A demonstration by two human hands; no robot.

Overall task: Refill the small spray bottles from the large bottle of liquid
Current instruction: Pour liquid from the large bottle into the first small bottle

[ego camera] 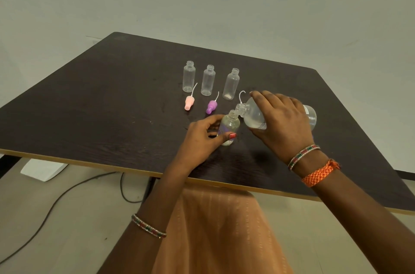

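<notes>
Large bottle (253,116) at frame centre-right, tipped sideways, mouth at neck of small bottle (229,126). Right hand (283,121) wraps large bottle; left hand (202,137) pinches small bottle standing on table (89,105). Three open empty bottles (208,79) above, pink cap (189,103) and purple cap (211,106) lying between.

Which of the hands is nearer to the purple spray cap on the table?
Left. The left hand grips a small bottle just below the purple spray cap; the right hand is farther right, holding the large bottle.
</notes>
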